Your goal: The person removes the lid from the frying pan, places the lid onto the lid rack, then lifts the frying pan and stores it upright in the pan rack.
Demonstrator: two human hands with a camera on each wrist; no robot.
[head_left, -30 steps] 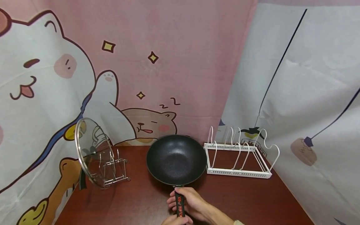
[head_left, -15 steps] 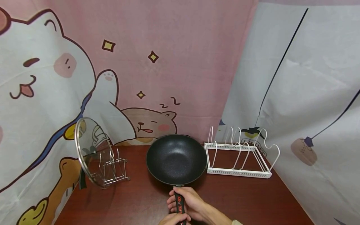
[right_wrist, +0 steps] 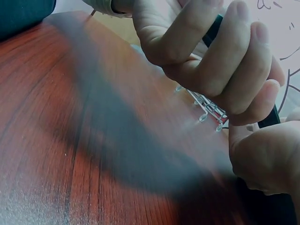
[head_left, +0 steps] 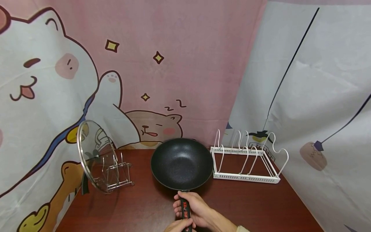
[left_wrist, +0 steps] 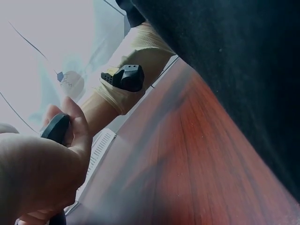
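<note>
A black wok [head_left: 182, 164] is in the middle of the head view, its inside facing up and its handle [head_left: 185, 209] pointing toward me. My right hand [head_left: 201, 211] grips that handle close to the pan, thumb on top and fingers underneath. Behind it, my left hand [head_left: 178, 226] holds the handle nearer its end, partly cut off by the lower frame edge. In the right wrist view, the left hand's fingers [right_wrist: 225, 61] are curled round the handle, with the right hand [right_wrist: 267, 154] below. Lettering on the handle is partly covered.
A clear glass lid [head_left: 97, 158] leans in a chrome wire rack [head_left: 120, 175] at the left. Close to the wok's right side stands a white rack [head_left: 246, 177] with upright loops. Printed curtains [head_left: 203, 64] border the brown table [head_left: 139, 209].
My left hand has slid slightly along the handle toward my right hand. My right thumb has shifted a little toward the pan. The wok has stayed in place.
</note>
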